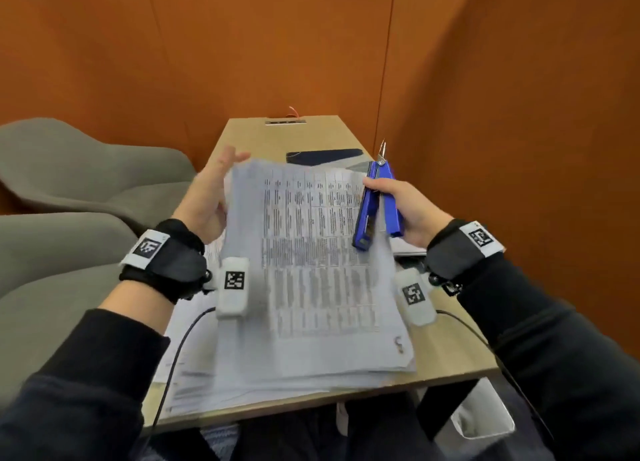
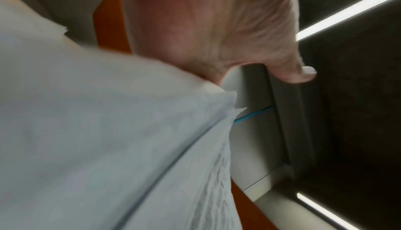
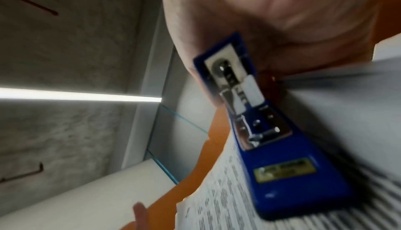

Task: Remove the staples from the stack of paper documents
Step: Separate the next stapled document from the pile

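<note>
now the stack of paper documents [image 1: 298,363] lies on the near end of the wooden table [image 1: 446,360], and its top printed sheets [image 1: 311,238] are lifted and blurred. the left hand [image 1: 207,200] supports the left edge of these sheets with straight, relaxed fingers. the right hand [image 1: 408,211] is at their right edge and its fingers are curled around a blue stapler [image 1: 377,206], which stands opened in two arms, with a metal tip pointing up. behind the sheets a dark flat thing [image 1: 322,156] lies on the table. grey chairs [image 1: 69,190] stand on the left, before an orange wall [image 1: 242,44].
</note>
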Available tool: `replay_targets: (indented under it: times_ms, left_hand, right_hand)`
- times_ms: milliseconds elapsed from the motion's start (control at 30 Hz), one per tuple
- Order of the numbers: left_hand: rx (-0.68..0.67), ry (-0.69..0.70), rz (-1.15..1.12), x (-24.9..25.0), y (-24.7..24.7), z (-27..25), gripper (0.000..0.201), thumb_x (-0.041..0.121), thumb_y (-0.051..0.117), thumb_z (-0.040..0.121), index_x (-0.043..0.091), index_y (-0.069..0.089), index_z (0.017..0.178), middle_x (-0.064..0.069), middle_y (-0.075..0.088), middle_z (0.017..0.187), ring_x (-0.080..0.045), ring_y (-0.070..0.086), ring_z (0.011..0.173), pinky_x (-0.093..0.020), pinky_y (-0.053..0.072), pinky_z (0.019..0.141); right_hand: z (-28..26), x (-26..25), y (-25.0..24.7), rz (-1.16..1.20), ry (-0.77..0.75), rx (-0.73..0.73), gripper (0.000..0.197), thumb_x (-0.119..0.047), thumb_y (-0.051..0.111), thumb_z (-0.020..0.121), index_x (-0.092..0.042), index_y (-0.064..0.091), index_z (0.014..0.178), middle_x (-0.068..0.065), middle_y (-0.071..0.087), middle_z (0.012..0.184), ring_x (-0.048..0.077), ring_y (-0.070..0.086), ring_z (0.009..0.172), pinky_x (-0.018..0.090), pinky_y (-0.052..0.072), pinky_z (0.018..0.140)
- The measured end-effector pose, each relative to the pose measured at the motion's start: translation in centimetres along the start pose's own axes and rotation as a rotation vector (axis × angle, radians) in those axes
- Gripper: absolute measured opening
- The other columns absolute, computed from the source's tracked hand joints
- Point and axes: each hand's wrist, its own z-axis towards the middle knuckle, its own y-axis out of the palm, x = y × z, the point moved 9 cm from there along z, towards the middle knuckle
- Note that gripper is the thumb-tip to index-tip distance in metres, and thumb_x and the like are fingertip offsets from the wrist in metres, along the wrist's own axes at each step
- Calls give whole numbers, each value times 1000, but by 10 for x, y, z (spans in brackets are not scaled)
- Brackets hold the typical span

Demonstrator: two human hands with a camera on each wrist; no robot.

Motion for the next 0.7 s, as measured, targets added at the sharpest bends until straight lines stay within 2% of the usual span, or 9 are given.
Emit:
replay_targets:
  times_ms: [100, 167, 267, 333, 400, 467, 533, 633, 700]
  left_hand:
    - [-328, -187, -48, -44, 46, -5, 89, 74, 66, 62, 19, 54, 130, -4, 65, 125, -22, 62, 114, -38, 54, 89]
    - [-408, -240, 24, -73, 71, -8, 79, 50, 82, 61, 18, 56, 129, -5, 66, 122, -21, 64, 109, -33, 57, 83]
    - [-409, -252, 218, -112, 101, -4, 39, 2, 66, 85, 11, 60, 123, -11, 69, 113, -19, 68, 91, -24, 58, 73]
    - [-460, -305, 336, -139, 120, -1, 30, -6, 61, 86, 7, 64, 113, -10, 73, 98, -11, 68, 72, -17, 54, 56]
    - [-482, -360, 380, -161, 132, 2, 27, -11, 58, 87, 1, 62, 111, -11, 73, 89, -10, 69, 65, -15, 53, 52]
    - [-452, -380, 419, -171, 141, 7, 21, -6, 54, 91, -5, 60, 112, -15, 71, 89, -10, 70, 62, -18, 56, 54]
    - [-438, -386, 524, -172, 152, 4, 21, 12, 52, 97, -3, 60, 108, -15, 69, 92, -12, 69, 62, -23, 58, 63]
    - [-635, -422, 846, -171, 170, -14, 37, 40, 59, 91, 9, 59, 109, -11, 69, 98, -18, 67, 76, -30, 58, 74]
    - [-767, -387, 1106, -172, 175, -23, 41, 40, 71, 82, 18, 55, 112, -6, 65, 102, -21, 66, 86, -31, 57, 77]
  right_hand:
    - [-6, 2, -33, -126, 126, 27, 23, -30, 62, 93, -12, 63, 107, 4, 76, 90, 17, 72, 72, 25, 56, 57]
    - [-13, 9, -55, -234, 219, 39, 15, -27, 62, 94, -12, 62, 98, 3, 74, 77, 14, 69, 59, 21, 51, 46]
    - [-21, 26, -79, -476, 344, 29, 21, -29, 65, 92, -9, 63, 97, 5, 73, 77, 18, 68, 61, 28, 55, 57]
    - [-24, 31, -93, -755, 368, 50, 27, -37, 67, 90, -11, 61, 89, 4, 70, 76, 20, 64, 61, 28, 52, 61]
    - [-21, 26, -104, -1066, 319, 71, 37, -49, 66, 87, -12, 59, 85, 4, 66, 79, 20, 57, 61, 27, 42, 61]
    - [-16, 30, -107, -1173, 291, 38, 44, -54, 63, 87, -10, 64, 94, 9, 68, 89, 21, 56, 65, 29, 38, 63]
    - [-17, 47, -110, -1231, 362, -17, 48, -58, 61, 85, -10, 60, 87, 10, 63, 84, 23, 52, 63, 30, 33, 62]
    - [-18, 65, -118, -1235, 416, -8, 50, -57, 63, 84, -15, 41, 69, 3, 46, 64, 19, 38, 50, 29, 26, 55]
    - [-17, 67, -120, -1177, 401, 13, 50, -56, 65, 83, -15, 41, 69, 4, 45, 64, 20, 36, 50, 30, 26, 56]
